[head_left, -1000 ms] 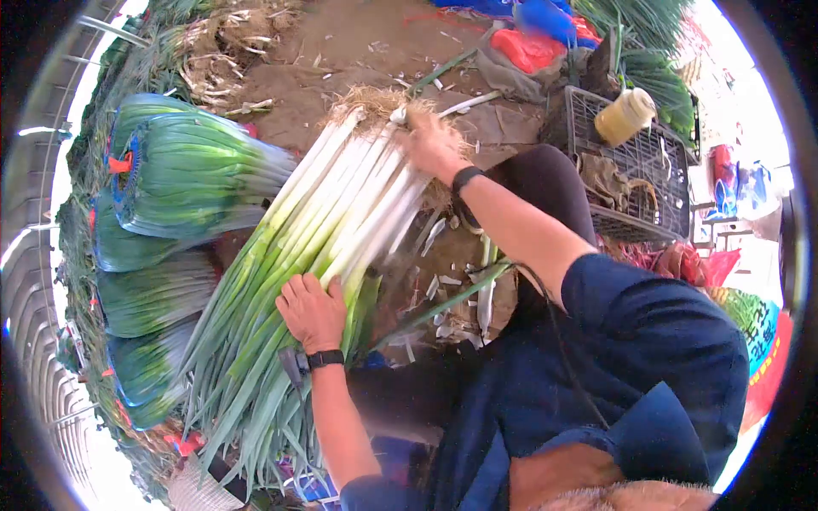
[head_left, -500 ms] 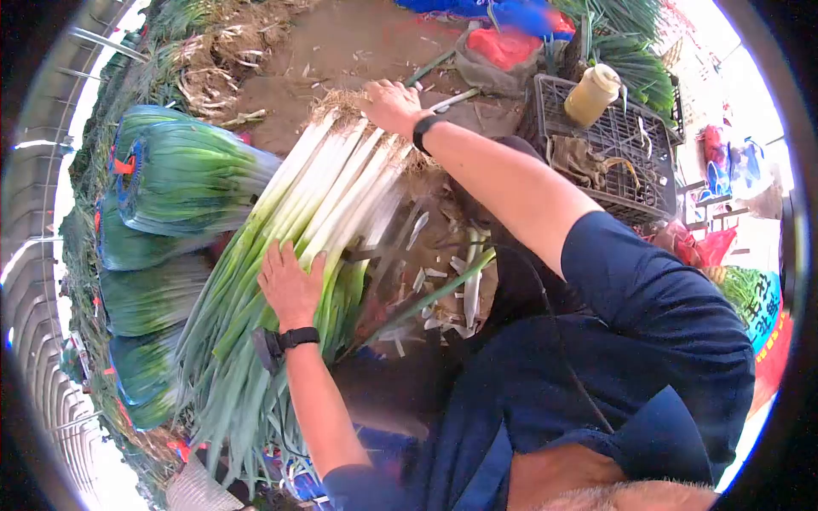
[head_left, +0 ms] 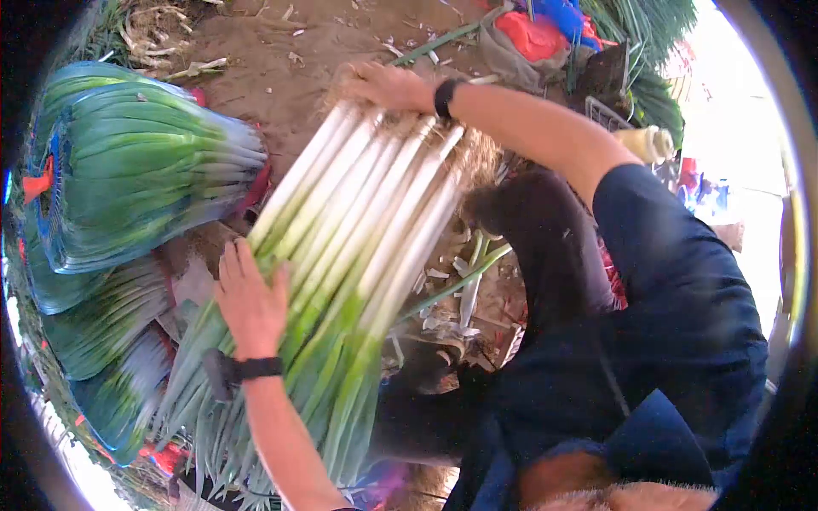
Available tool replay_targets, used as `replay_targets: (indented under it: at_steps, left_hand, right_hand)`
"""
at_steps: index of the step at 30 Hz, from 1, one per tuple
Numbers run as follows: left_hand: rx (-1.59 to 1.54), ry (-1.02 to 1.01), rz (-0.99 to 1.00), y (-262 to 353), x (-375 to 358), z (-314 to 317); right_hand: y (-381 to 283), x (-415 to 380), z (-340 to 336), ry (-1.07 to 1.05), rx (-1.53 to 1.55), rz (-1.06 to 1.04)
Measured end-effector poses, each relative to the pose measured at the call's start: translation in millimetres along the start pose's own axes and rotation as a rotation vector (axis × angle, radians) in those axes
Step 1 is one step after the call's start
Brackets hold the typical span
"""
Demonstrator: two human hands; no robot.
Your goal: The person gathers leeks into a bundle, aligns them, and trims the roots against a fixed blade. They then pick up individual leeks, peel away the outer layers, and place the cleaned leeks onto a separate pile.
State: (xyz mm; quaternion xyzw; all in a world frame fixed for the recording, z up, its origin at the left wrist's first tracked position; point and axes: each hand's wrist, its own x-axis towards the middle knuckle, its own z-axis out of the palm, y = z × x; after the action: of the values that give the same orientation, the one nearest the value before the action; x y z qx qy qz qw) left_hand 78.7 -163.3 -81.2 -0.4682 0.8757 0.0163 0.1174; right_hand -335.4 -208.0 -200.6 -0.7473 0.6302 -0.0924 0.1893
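Note:
A wide bundle of long green onions (head_left: 366,213) lies slanted before me, white stalks and roots up, green leaves toward me. My left hand (head_left: 254,298) rests on the left edge of the stalks, where white turns to green, with its fingers stretched out. At the root end, my right hand (head_left: 388,87) is curled over the roots at the upper left corner; its fingertips are partly hidden among them. A black band circles each wrist.
Wrapped green onion bundles (head_left: 162,162) are stacked at the left. Loose stalks and peelings (head_left: 469,289) litter the ground by my leg (head_left: 554,247). A red bag (head_left: 528,36) lies at the back, and a yellowish jar (head_left: 643,143) stands at the right, partly behind my arm.
The view has shifted closer to the green onions. My left hand has moved out to the left edge of the bundle, and the stalks look more spread. My right hand stays at the roots.

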Motion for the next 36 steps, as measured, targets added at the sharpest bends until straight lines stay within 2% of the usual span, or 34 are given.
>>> replay_targets:
  at_steps: [2,5,6,10,12,13,14,16,18,20,21,23,26,27,30,31,33,34,35,36]
  left_hand:
    - [0.037,-0.02,-0.007,19.8,-10.7,-11.2]
    - [0.034,-0.022,-0.015,26.5,-18.0,-8.7]
    - [-0.007,0.023,-0.024,27.3,-14.9,-7.8]
    - [-0.005,-0.061,-0.066,31.7,-5.0,-18.4]
    - [-0.026,-0.095,-0.068,32.6,0.5,-22.9]
    - [-0.048,-0.132,-0.079,32.2,-1.0,-24.7]
    - [-0.059,-0.141,-0.052,31.3,-1.7,-24.0]
    - [-0.059,-0.127,-0.071,29.4,2.0,-17.6]
    - [-0.042,-0.147,-0.064,29.5,4.3,-12.0]
    - [-0.013,-0.169,-0.059,30.5,2.8,-6.9]
    - [-0.021,-0.15,-0.052,29.1,0.5,-4.7]
    - [0.001,-0.158,-0.045,23.9,2.1,0.1]
    - [0.029,-0.148,-0.012,17.9,-0.9,8.4]
    - [0.014,-0.186,-0.023,19.1,1.9,4.7]
    - [0.06,-0.161,0.005,20.0,-0.5,5.4]
    - [0.07,-0.194,0.009,17.4,-2.3,6.0]
    - [0.055,-0.185,0.034,13.2,-1.2,9.2]
    - [0.033,-0.216,0.028,18.2,-0.5,-0.1]
    - [0.072,-0.384,-0.089,22.1,2.2,-7.4]
    - [0.076,-0.379,-0.06,21.0,7.0,-8.3]
  right_hand:
    - [-35.4,-12.3,-20.2,0.107,0.217,0.339]
    - [-48.1,-12.2,-27.7,0.14,0.254,0.374]
    - [-48.6,-6.7,-29.8,0.122,0.258,0.378]
    - [-48.4,-7.3,-32.8,-0.025,0.172,0.489]
    - [-37.1,-11.9,-43.7,0.0,0.211,0.388]
    - [-28.0,-26.6,-50.9,0.143,0.262,0.372]
    - [-18.0,-45.5,-59.2,0.138,0.255,0.401]
    - [3.9,-77.9,-66.4,0.165,0.286,0.703]
    - [2.9,-106.7,-52.0,-0.087,0.445,0.853]
    - [-26.2,-112.5,-7.2,-0.428,0.349,0.781]
    - [-31.8,-115.0,-9.8,-0.434,0.359,0.794]
    - [-45.1,-112.1,-27.5,-0.209,0.446,0.87]
    - [-59.6,-103.8,-37.2,-0.303,0.32,0.91]
    - [-59.3,-104.1,-27.7,-0.18,0.35,0.913]
    - [-55.5,-109.4,-27.5,-0.165,0.455,0.894]
    - [-54.1,-109.3,-32.1,-0.212,0.373,0.829]
    - [-48.7,-109.1,-18.0,-0.152,0.41,0.874]
    - [-51.7,-110.4,-22.5,-0.139,0.451,0.898]
    - [-54.1,-112.2,-27.0,-0.077,0.499,0.953]
    - [-53.4,-115.2,-31.2,-0.062,0.5,0.98]
